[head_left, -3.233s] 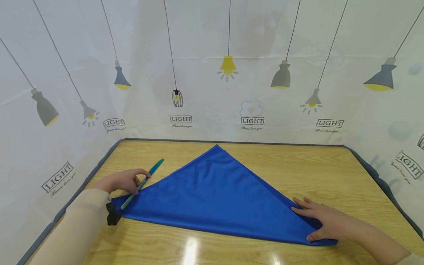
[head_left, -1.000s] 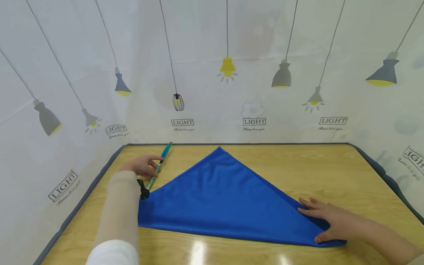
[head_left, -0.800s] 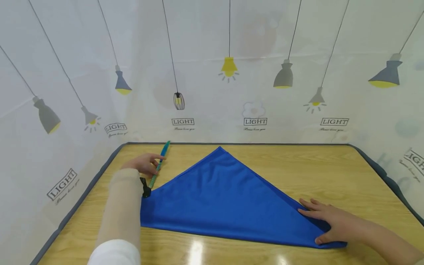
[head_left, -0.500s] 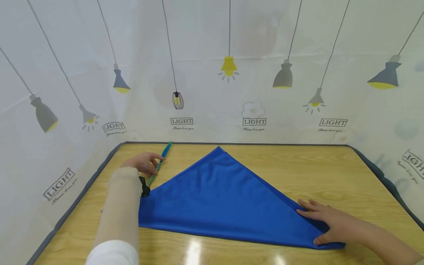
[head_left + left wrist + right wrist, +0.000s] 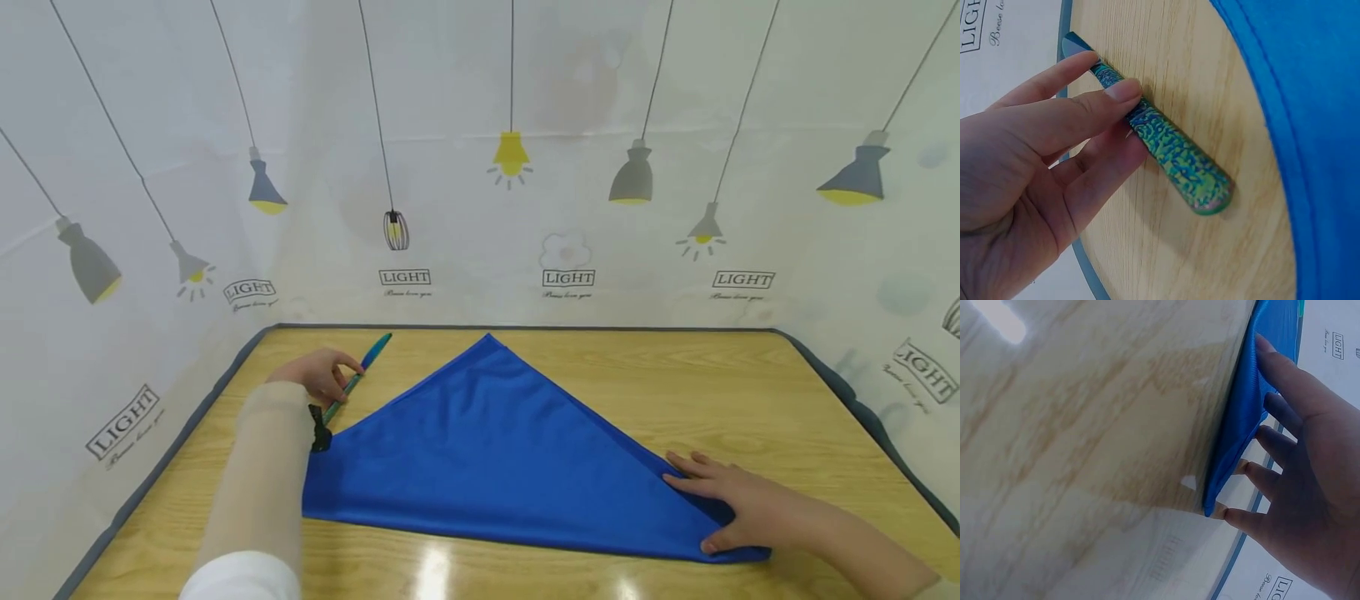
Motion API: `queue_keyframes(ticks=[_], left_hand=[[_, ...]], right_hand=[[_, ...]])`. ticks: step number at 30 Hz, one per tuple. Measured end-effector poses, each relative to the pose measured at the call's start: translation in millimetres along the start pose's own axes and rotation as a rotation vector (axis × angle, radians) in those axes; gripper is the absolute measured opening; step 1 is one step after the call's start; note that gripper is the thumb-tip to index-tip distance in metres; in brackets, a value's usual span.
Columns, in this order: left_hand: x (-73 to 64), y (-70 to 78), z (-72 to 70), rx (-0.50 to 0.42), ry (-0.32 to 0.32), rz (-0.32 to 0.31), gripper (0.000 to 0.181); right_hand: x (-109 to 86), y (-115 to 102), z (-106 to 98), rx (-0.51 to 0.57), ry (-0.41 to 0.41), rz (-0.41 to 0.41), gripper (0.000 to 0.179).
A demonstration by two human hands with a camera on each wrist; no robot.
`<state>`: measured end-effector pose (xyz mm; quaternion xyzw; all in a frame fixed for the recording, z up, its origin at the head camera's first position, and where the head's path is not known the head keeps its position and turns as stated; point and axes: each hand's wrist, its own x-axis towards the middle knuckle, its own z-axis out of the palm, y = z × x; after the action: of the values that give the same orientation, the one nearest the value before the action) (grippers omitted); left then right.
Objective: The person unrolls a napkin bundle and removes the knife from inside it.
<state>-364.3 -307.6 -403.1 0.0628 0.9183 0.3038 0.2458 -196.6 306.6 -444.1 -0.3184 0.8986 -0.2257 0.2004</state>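
Observation:
My left hand (image 5: 313, 372) pinches a table knife (image 5: 377, 350) near the table's far left. In the left wrist view its textured green-blue handle (image 5: 1185, 162) points towards the camera, with thumb and fingers around the narrow neck and the blade angled away. A shiny blue cloth (image 5: 480, 458) lies folded into a broad triangle, its peak pointing to the back. Left hand and knife are beyond the cloth's left slanting edge. My right hand (image 5: 757, 504) rests with spread fingers on the cloth's right corner; in the right wrist view its thumb touches the cloth (image 5: 1241, 419).
The wood-grain table (image 5: 675, 375) is bordered by a dark edge strip (image 5: 600, 327). Behind and at both sides rises a pale wall covering (image 5: 465, 233) printed with hanging lamps. A small black wrist piece (image 5: 320, 431) sits at the left cuff, over the cloth's left end.
My left hand has carried the knife from over the cloth's left corner forward and right, off the cloth. Lately its blade tip has dropped slightly. The right hand and cloth stay put.

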Motion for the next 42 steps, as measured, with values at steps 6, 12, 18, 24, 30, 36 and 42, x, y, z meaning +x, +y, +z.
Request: queue_keyframes(ticks=[6,12,18,24,30,36,42], left_hand=[[10.3,-10.0,-2.0,0.005,0.008,0.000,0.059],[14.5,-14.7,-1.7,-0.010,0.034,0.000,0.067],[14.8,-14.0,1.3,-0.027,0.062,-0.018,0.070],[15.6,-22.2,1.6,-0.009,0.073,-0.033,0.065],[17.3,-29.0,0.8,0.004,0.084,-0.048,0.062],[17.2,-30.6,-2.9,0.044,0.094,-0.034,0.062],[17.6,-33.3,-9.7,0.092,0.132,-0.015,0.060]], right_hand=[[1.3,-2,0,-0.001,-0.011,0.020,0.085],[2.1,-1,-1,-0.021,-0.008,0.022,0.086],[4.4,-1,-1,-0.024,-0.015,0.039,0.086],[13.7,-8,-7,-0.083,-0.045,0.068,0.086],[21.9,-14,-11,-0.096,-0.059,0.104,0.084],[31.0,-13,-13,-0.150,-0.034,0.108,0.078],[39.6,-9,-16,-0.205,0.017,0.064,0.068]])
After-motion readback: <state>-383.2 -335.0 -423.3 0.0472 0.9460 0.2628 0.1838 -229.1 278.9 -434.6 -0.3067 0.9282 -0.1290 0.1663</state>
